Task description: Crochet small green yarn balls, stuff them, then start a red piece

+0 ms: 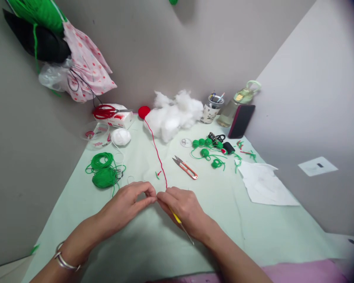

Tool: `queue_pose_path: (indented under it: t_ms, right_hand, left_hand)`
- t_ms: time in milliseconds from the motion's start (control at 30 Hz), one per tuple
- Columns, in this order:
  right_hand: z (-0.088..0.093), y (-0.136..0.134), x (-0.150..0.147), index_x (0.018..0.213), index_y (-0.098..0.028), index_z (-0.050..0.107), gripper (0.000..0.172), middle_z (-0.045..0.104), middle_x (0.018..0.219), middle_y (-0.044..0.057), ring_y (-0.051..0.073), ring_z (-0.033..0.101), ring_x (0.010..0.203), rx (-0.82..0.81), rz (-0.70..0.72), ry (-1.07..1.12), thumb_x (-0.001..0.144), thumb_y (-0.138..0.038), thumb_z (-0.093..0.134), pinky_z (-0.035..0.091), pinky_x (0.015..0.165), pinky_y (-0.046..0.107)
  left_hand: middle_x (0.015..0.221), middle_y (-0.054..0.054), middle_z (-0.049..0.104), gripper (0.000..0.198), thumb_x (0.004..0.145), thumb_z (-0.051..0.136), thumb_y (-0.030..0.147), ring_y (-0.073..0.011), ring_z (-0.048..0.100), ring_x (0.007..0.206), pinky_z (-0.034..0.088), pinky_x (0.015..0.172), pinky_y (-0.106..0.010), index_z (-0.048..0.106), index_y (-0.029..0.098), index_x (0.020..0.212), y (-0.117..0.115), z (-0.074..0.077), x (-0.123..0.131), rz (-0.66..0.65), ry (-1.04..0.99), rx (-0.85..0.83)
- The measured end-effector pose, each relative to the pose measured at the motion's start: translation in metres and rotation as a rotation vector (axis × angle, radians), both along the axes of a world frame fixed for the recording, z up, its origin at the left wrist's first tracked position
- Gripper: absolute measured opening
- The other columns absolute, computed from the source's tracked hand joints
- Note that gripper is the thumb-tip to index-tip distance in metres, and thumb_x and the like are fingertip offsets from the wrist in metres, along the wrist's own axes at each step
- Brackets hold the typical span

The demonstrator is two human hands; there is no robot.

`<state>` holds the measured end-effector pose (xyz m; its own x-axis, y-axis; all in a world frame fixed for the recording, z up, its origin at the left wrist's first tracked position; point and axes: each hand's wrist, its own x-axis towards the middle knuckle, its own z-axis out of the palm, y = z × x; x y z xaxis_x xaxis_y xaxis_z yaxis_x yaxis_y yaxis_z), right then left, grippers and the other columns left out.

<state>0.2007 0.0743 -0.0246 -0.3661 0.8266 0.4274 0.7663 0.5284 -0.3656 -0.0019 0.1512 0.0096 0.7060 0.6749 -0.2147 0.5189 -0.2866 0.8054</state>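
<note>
My left hand (137, 197) and my right hand (179, 204) meet at the fingertips over the lower middle of the table. A yellow-handled crochet hook (175, 217) is held in my right hand, its thin metal end pointing down to the right. Red yarn (157, 153) runs from a red ball (144, 112) at the back down to my right fingers. The thumb and index finger of my left hand pinch together; what lies between them is too small to make out. Orange thread snips (186, 169) lie just beyond my right hand.
Green yarn (104, 177) and a white yarn ball (120, 136) lie at the left. White stuffing (174, 116) sits at the back, near a cup (211, 110), bottle (234, 106) and phone (242, 121). Green crocheted balls (205, 153) and white paper (265, 182) lie at the right.
</note>
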Motion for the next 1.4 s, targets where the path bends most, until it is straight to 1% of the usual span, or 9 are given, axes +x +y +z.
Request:
queue_pose_path:
  t_ms: [200,333,500,633,900,967,1167,1300,1400]
  right_hand:
    - [0.009,0.003,0.007,0.089,-0.019,0.069,0.015,0.064,0.067,-0.001,0.011,0.052,0.057,-0.361,-0.194,0.498,0.097,-0.026,0.059,0.036,0.057,0.023]
    - [0.016,0.007,0.014,0.081,-0.018,0.070,0.023,0.057,0.057,-0.003,0.010,0.045,0.052,-0.653,-0.335,0.839,0.091,-0.039,0.067,0.033,0.051,0.023]
    - [0.027,0.004,0.008,0.080,-0.016,0.070,0.026,0.057,0.059,-0.003,0.009,0.043,0.054,-0.820,-0.203,0.989,0.084,-0.042,0.075,0.032,0.053,0.024]
    - [0.032,0.002,0.005,0.079,-0.016,0.070,0.030,0.060,0.064,-0.002,0.009,0.046,0.055,-0.900,-0.098,1.067,0.080,-0.044,0.080,0.034,0.053,0.023]
    - [0.022,0.008,0.023,0.076,-0.018,0.069,0.032,0.054,0.058,-0.005,0.006,0.041,0.049,-0.880,-0.221,1.267,0.075,-0.046,0.085,0.028,0.046,0.020]
    - [0.021,0.009,0.024,0.076,-0.018,0.069,0.033,0.054,0.058,-0.005,0.006,0.040,0.049,-0.888,-0.259,1.283,0.075,-0.046,0.085,0.027,0.045,0.020]
    - [0.026,0.007,0.011,0.074,-0.016,0.070,0.027,0.055,0.058,-0.004,0.006,0.043,0.051,-0.925,-0.112,1.227,0.079,-0.039,0.083,0.030,0.048,0.021]
    - [0.028,0.007,0.007,0.076,-0.016,0.072,0.024,0.058,0.059,-0.004,0.006,0.045,0.050,-0.958,-0.061,1.207,0.077,-0.036,0.085,0.032,0.048,0.021]
    - [0.025,0.007,0.010,0.077,-0.017,0.073,0.023,0.060,0.061,-0.003,0.006,0.045,0.050,-0.918,-0.092,1.249,0.077,-0.037,0.085,0.032,0.047,0.021]
  left_hand:
    - [0.104,-0.003,0.067,0.013,0.090,0.068,0.036,-0.0228,0.061,0.097,0.052,0.084,-0.035,0.065,0.026,0.096,-0.008,0.008,0.007,0.315,-0.202,0.084]
    - [0.129,-0.008,0.060,0.023,0.089,0.070,0.043,-0.0243,0.064,0.099,0.059,0.072,-0.034,0.065,0.026,0.104,-0.028,0.009,0.016,0.419,-0.527,-0.272]
    - [0.143,-0.012,0.056,0.036,0.093,0.069,0.042,-0.0327,0.050,0.138,0.053,0.103,-0.045,0.062,0.026,0.125,-0.037,0.006,0.040,0.463,-0.751,-0.461]
    - [0.130,-0.006,0.062,0.019,0.102,0.054,0.038,-0.0285,0.054,0.135,0.053,0.104,-0.045,0.067,0.024,0.099,-0.029,0.011,0.058,0.579,-1.048,-0.484]
    - [0.119,-0.005,0.064,0.027,0.085,0.076,0.040,-0.0134,0.057,0.071,0.052,0.072,-0.032,0.072,0.025,0.108,0.006,0.005,0.025,0.487,-0.336,0.227]
    - [0.111,-0.004,0.064,0.033,0.090,0.070,0.044,-0.0140,0.058,0.071,0.053,0.071,-0.032,0.067,0.027,0.118,0.002,0.005,0.019,0.636,-0.433,0.105]
    - [0.150,-0.008,0.054,0.046,0.095,0.062,0.054,-0.0320,0.049,0.141,0.053,0.104,-0.044,0.060,0.033,0.136,-0.022,0.008,0.044,0.302,-0.786,-0.516]
    - [0.143,-0.004,0.064,0.039,0.105,0.043,0.049,-0.0294,0.045,0.146,0.036,0.121,-0.052,0.075,0.027,0.100,-0.014,0.011,0.054,0.360,-1.038,-0.438]
    - [0.124,-0.004,0.075,0.052,0.107,0.041,0.037,-0.0266,0.049,0.144,0.021,0.127,-0.052,0.069,0.024,0.066,-0.005,0.006,0.049,0.359,-0.891,-0.059]
